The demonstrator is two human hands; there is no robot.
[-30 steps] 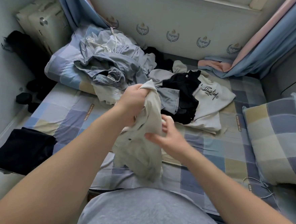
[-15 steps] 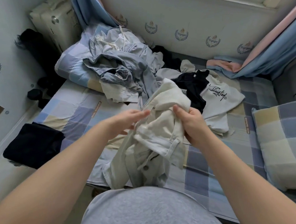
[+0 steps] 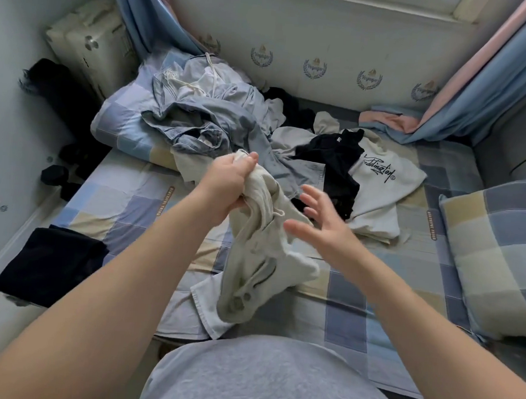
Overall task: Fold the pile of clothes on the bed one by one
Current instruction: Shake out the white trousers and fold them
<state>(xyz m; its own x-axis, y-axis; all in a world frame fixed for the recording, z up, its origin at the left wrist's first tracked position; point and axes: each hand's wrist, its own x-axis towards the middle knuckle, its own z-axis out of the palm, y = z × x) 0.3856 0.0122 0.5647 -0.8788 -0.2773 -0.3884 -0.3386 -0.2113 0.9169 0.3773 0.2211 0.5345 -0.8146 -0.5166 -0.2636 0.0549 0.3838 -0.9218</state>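
My left hand [image 3: 230, 186] grips the top of a cream-coloured garment [image 3: 257, 261] and holds it up over the bed; the cloth hangs bunched, its lower end lying on the checked sheet [image 3: 130, 208]. My right hand [image 3: 322, 225] hovers just right of the garment with fingers spread, holding nothing. Behind lies the pile: grey-blue clothes [image 3: 205, 117], a black top [image 3: 329, 160] and a white T-shirt with black script [image 3: 381, 182].
A folded dark garment [image 3: 48, 265] lies at the bed's left edge. One checked pillow [image 3: 497, 259] sits on the right, another [image 3: 127, 124] under the pile. Blue and pink curtains [image 3: 468, 98] hang onto the bed's far corner. A cream suitcase [image 3: 89, 43] stands at left.
My right hand has let go of the cream garment and opened. My left hand, open half a second ago, now grips the garment's top and holds it up.
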